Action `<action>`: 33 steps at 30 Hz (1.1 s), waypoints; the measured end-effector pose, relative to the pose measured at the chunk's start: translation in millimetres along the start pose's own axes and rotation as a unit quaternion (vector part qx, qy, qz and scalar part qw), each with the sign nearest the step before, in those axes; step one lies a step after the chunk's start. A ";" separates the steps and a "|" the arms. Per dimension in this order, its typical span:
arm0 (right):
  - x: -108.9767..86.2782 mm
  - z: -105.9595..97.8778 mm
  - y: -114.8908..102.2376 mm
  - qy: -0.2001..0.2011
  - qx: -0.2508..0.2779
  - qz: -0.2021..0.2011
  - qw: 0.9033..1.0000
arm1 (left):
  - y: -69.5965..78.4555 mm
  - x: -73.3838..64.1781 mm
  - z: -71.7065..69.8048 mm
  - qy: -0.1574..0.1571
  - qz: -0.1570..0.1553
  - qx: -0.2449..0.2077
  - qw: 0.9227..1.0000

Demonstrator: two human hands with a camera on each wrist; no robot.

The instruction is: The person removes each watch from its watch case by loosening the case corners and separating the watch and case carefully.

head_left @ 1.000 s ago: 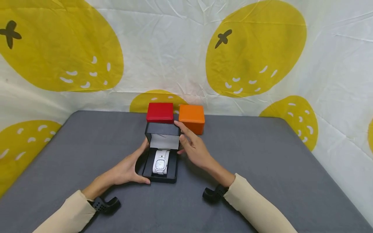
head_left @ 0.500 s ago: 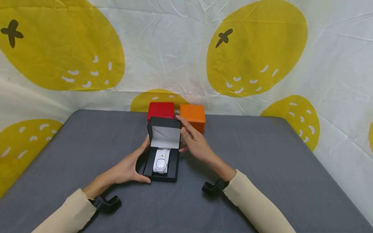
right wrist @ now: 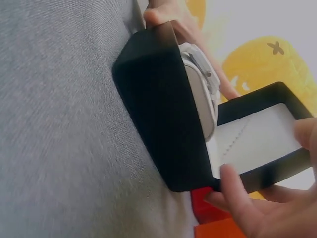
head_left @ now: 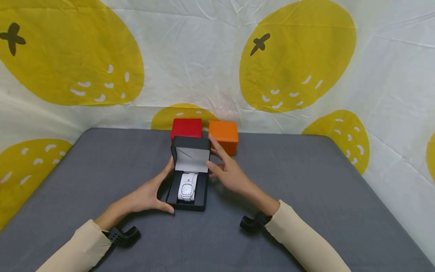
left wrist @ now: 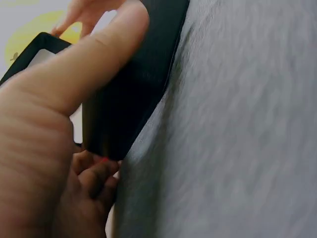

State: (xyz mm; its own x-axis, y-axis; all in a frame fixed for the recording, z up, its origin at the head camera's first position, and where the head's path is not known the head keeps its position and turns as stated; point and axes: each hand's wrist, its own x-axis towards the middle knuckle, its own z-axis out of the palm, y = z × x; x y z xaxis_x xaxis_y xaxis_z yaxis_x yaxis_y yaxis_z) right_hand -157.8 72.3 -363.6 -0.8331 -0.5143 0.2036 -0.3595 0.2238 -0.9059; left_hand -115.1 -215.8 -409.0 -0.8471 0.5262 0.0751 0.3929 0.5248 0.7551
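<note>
A black watch box (head_left: 185, 207) stands on the grey table with its lid (head_left: 191, 141) raised, showing a pale lining. Inside, a white watch (head_left: 187, 188) is wrapped around its cushion. My left hand (head_left: 147, 196) grips the box's left side, thumb at the front corner and fingers toward the back; in the left wrist view the thumb (left wrist: 106, 54) covers part of the box. My right hand (head_left: 232, 175) is at the lid's right side with fingers extended. From the right wrist view, its fingertips (right wrist: 230, 173) lie around the lid's edge and near the hinge.
Right behind the lid are a red box (head_left: 187, 127) and, to its right, an orange box (head_left: 224, 136), both closed. A white cloth with yellow fruit prints (head_left: 190, 56) hangs behind the grey table (head_left: 289, 181). Each wrist carries a black camera mount (head_left: 124, 237).
The lid has swung farther up and back, showing more of its lining. My right thumb has shifted lower along the lid's edge. My left hand has stayed on the box.
</note>
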 end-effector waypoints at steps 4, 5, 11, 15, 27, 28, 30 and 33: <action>-11.9 -4.6 -4.2 -0.022 -0.046 0.009 0.999 | 4.7 -2.8 -8.4 -0.014 -0.003 0.010 1.000; -15.9 -5.1 -4.5 -0.030 -0.060 0.006 0.998 | 6.5 -3.6 -10.5 -0.007 0.000 0.020 1.000; -39.8 -3.7 2.2 -0.081 -0.151 -0.042 0.984 | 16.9 -5.0 -13.8 0.072 0.014 0.095 0.993; -52.8 -3.0 6.2 -0.117 -0.219 -0.080 0.965 | 21.0 -0.7 -9.1 0.086 0.035 0.107 0.990; -65.5 3.3 18.7 -0.169 -0.277 -0.196 0.925 | 28.2 10.4 -1.2 0.037 0.047 0.113 0.992; -65.7 4.3 19.7 -0.169 -0.271 -0.199 0.927 | 29.5 10.8 -1.5 0.033 0.046 0.114 0.992; -65.4 5.7 20.9 -0.167 -0.257 -0.197 0.931 | 31.4 11.7 -2.6 0.025 0.041 0.116 0.992; -64.4 6.3 22.5 -0.161 -0.244 -0.199 0.935 | 33.5 13.1 -5.1 0.012 0.038 0.117 0.992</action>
State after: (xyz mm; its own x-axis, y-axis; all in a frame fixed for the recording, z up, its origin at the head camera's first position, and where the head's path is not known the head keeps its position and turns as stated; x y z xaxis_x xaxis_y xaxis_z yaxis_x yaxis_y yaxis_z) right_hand -109.7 105.3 -399.5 -0.4496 -0.8430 0.2952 -0.8292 0.2711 -0.4888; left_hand -114.9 -194.8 -379.4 -0.8195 0.5547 0.1438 0.5254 0.6270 0.5752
